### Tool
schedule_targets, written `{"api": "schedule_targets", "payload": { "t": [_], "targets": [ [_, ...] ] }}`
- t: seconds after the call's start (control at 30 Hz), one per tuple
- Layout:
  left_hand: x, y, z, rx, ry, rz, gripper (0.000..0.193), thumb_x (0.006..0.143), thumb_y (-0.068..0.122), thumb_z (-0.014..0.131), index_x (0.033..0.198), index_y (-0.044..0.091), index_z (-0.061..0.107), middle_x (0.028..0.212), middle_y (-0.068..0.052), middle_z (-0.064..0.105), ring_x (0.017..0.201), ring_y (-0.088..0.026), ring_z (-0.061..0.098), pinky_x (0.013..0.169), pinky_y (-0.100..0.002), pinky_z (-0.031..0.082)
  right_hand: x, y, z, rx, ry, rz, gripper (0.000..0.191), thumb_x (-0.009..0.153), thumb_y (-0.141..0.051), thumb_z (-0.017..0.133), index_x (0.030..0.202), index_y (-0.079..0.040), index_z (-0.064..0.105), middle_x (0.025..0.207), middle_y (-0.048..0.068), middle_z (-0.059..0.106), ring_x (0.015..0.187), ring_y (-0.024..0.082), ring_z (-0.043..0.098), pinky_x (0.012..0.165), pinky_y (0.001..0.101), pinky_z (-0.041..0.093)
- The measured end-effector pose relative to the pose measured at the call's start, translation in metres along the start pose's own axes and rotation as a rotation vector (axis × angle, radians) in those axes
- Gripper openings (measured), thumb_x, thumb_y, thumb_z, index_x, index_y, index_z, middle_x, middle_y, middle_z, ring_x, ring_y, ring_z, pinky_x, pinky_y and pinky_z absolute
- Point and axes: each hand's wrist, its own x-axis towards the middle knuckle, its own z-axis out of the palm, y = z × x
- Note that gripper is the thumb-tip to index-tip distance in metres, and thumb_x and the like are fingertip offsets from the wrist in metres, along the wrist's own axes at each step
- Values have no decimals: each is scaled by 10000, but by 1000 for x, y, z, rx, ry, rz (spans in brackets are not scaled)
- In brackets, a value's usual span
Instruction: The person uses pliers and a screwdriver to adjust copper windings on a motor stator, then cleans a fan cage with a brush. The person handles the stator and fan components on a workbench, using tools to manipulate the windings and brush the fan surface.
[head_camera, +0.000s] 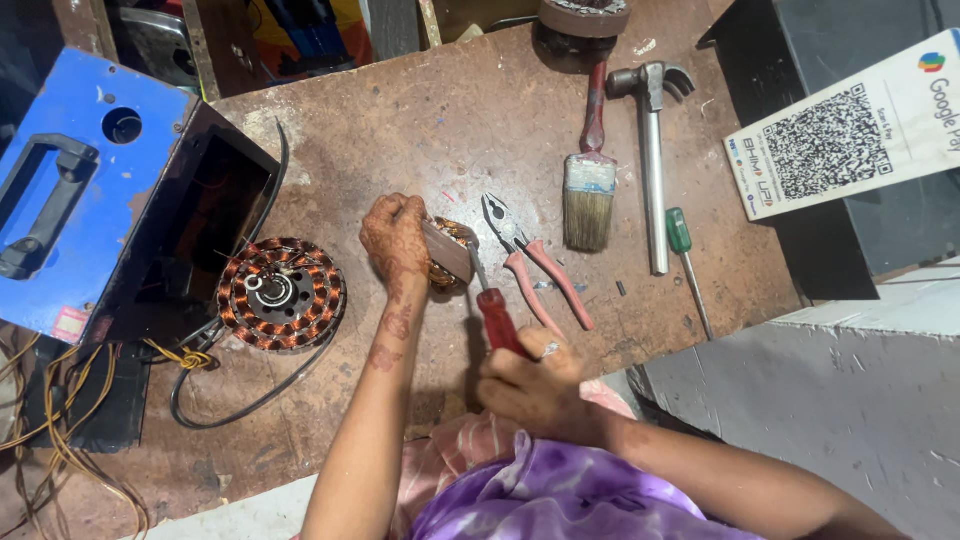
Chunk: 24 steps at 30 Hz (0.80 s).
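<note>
Both hands grip: left (395, 240) a small motor (450, 255), right (530, 385) a red-handled screwdriver (495, 315); pliers (530, 265) just beside.

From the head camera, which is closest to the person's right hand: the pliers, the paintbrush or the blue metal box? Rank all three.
From the right hand:
1. Pliers, just above it, red handles pointing toward the hand.
2. Paintbrush, farther up the bench, beside the hammer.
3. Blue metal box, far across at the bench's left edge.

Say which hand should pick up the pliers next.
Probably the right hand: the pliers lie just beside its red-handled screwdriver, which it would need to set down first. The left hand is steadying the small copper-wound part.
</note>
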Motion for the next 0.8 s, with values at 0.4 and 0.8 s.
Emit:
{"api": "schedule_targets", "payload": {
  "t": [0.4,0.8],
  "targets": [
    [22,8,-8,-88,-389,212,84,813,134,700,770,70,734,823,-43,703,789,-164,645,744,-320,527,26,23,-32,491,158,480,277,729,56,793,681,-82,558,758,20,625,687,121,635,533,272,479],
    [13,7,-11,330,-186,230,326,921,428,698,1074,145,750,1180,-139,693,1147,-312,643,1003,-433,490,20,46,-55,684,251,645,316,737,79,807,730,-50,519,796,29,595,731,81,572,686,233,507]
  ]
}}
